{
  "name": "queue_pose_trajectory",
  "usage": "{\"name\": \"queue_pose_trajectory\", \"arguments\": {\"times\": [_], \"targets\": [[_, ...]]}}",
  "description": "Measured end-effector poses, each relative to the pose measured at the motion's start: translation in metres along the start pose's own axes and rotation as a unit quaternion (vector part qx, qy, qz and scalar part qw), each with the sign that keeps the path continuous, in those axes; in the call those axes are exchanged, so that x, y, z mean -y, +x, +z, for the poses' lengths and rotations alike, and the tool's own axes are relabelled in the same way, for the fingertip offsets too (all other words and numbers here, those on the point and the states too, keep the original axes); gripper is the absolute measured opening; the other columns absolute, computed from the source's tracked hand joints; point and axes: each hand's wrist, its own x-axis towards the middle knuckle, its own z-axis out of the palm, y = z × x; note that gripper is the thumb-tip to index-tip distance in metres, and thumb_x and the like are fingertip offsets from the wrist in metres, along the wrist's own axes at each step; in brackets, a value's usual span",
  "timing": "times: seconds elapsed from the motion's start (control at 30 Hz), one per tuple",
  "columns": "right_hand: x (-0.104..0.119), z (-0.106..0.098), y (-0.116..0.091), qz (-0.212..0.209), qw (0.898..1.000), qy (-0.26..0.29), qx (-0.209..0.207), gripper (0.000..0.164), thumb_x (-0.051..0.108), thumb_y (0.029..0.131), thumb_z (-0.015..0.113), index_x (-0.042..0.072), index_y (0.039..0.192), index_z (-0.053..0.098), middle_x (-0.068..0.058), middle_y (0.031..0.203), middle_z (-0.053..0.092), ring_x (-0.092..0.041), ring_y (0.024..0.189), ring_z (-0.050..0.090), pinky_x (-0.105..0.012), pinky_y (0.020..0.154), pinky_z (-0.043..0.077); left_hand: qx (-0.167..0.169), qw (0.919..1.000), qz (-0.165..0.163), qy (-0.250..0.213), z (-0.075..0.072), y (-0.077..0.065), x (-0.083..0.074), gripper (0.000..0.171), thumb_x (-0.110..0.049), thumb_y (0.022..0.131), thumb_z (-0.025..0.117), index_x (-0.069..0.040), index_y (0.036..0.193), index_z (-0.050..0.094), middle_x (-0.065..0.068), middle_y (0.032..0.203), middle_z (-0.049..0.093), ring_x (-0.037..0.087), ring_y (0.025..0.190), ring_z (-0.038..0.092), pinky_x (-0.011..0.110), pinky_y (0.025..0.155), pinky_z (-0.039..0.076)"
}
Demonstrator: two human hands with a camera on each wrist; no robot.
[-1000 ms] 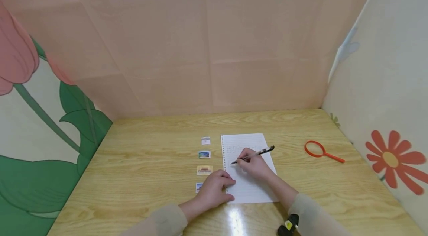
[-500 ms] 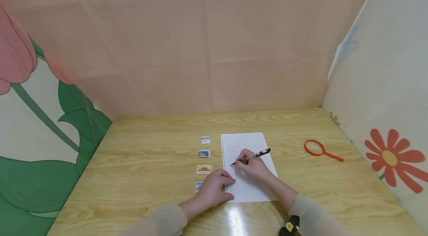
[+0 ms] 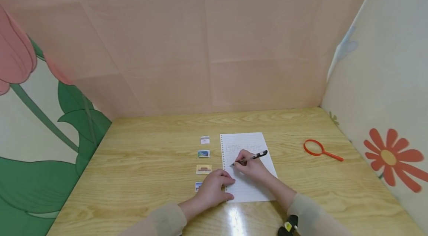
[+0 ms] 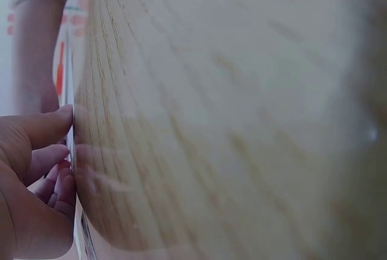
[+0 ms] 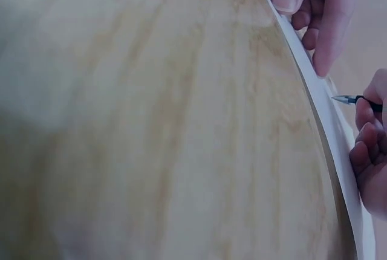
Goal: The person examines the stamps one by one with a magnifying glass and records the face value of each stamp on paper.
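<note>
My right hand [image 3: 252, 167] pinches a black pen [image 3: 255, 156], its tip at the left part of a lined sheet of paper [image 3: 254, 191] with a row of punched holes. Faint handwriting runs across the sheet's upper lines. In the right wrist view the pen's metal tip [image 5: 343, 98] points at the paper. My left hand [image 3: 213, 188] rests on the sheet's lower left edge, thumb and fingers spread apart and relaxed. It partly covers the lowest of several small stamp-like pictures, which line up left of the paper; a yellow one [image 3: 204, 169] lies just above that.
A red magnifying glass [image 3: 313, 147] lies on the wooden table [image 3: 150, 161] right of the paper. A black device [image 3: 287, 226] is at my right wrist. A pinkish backdrop [image 3: 160, 42] stands behind, with flower-printed panels on both sides.
The pen's upper end has tilted lower and leftward, and the right hand has shifted slightly left. My left hand stays in place on the paper.
</note>
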Motion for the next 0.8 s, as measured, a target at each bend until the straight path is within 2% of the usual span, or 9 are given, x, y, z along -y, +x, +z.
{"name": "queue_pose_trajectory", "arguments": {"times": [0.2, 0.33, 0.8], "targets": [[-0.002, -0.004, 0.0, 0.044, 0.999, 0.012, -0.025, 0.011, 0.006, 0.084, 0.069, 0.013, 0.082, 0.061, 0.006, 0.074, 0.058, -0.009, 0.065, 0.053, -0.022, 0.059, 0.042, 0.003, 1.0, -0.003, 0.001, 0.001, 0.0, 0.001, 0.044, -0.026, 0.076, 0.087, -0.014, 0.116, 0.074, -0.008, 0.109, 0.06, 0.008, 0.101, 0.054, 0.027, 0.092, 0.045], [-0.003, -0.005, 0.002, 0.056, 0.997, 0.02, -0.041, 0.009, 0.005, 0.084, 0.069, 0.01, 0.084, 0.062, 0.003, 0.071, 0.057, -0.011, 0.06, 0.052, -0.021, 0.055, 0.04, 0.005, 1.0, -0.005, 0.002, 0.001, 0.001, 0.001, 0.044, -0.026, 0.076, 0.087, -0.014, 0.116, 0.074, -0.008, 0.109, 0.06, 0.008, 0.101, 0.054, 0.027, 0.092, 0.045], [-0.004, 0.0, 0.01, 0.017, 0.998, 0.0, -0.053, 0.007, 0.004, 0.082, 0.068, 0.007, 0.084, 0.062, 0.005, 0.07, 0.054, -0.01, 0.064, 0.049, -0.021, 0.057, 0.04, 0.0, 1.0, 0.003, 0.004, 0.0, 0.0, 0.001, 0.044, -0.026, 0.076, 0.087, -0.013, 0.116, 0.074, -0.007, 0.109, 0.06, 0.008, 0.1, 0.054, 0.026, 0.091, 0.045]]}}
